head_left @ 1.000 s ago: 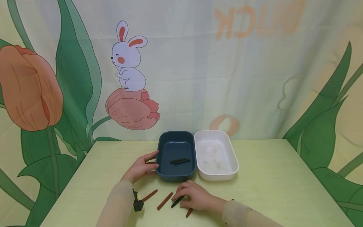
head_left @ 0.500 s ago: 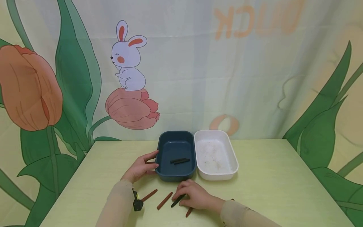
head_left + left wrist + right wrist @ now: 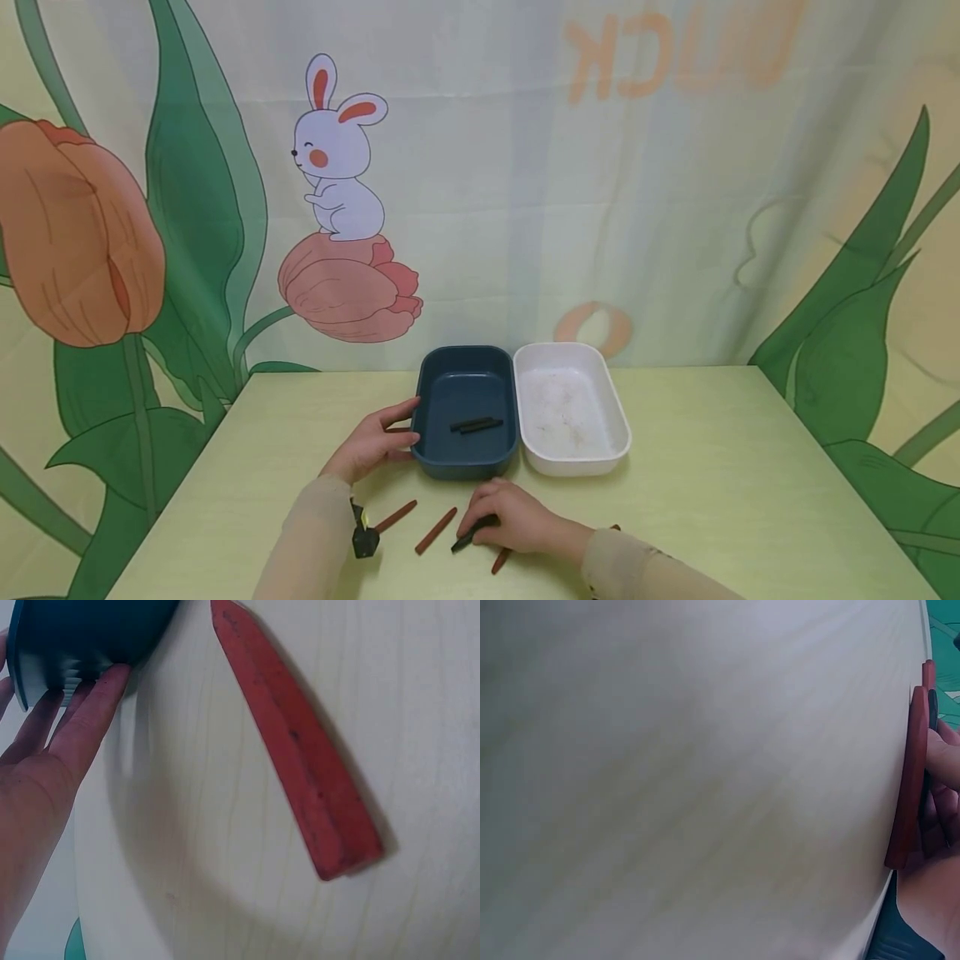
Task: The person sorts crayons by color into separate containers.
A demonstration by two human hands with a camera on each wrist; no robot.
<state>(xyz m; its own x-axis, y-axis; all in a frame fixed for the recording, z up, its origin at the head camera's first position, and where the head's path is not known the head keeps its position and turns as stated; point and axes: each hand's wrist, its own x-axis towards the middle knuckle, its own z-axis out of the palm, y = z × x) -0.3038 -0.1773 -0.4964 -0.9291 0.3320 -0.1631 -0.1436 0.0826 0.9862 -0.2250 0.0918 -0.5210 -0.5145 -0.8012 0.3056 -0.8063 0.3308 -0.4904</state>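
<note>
My right hand (image 3: 517, 517) grasps a black stick (image 3: 461, 543), pinched between thumb and fingers toward its far end; whether the near end clears the table (image 3: 690, 467), I cannot tell. My left hand (image 3: 367, 448) is not clenched: its fingers lie extended and spread against the left outer wall of the blue tray (image 3: 465, 471). The black stick is just in front of this tray, between the middle red stick (image 3: 437, 531) and the right-hand red stick (image 3: 501, 561), the latter partly under my palm. In my judgement, a light pinch nearer mid-length would limit tilting, a straight lift would spare these close neighbours, and light pressure from my left hand suffices to steady the tray. Farther out: a left-hand red stick (image 3: 396, 517) beside my left wrist; two parallel black sticks (image 3: 480, 426) inside the blue tray; to its right, the white tray (image 3: 577, 468); behind, a printed curtain (image 3: 480, 167).
</note>
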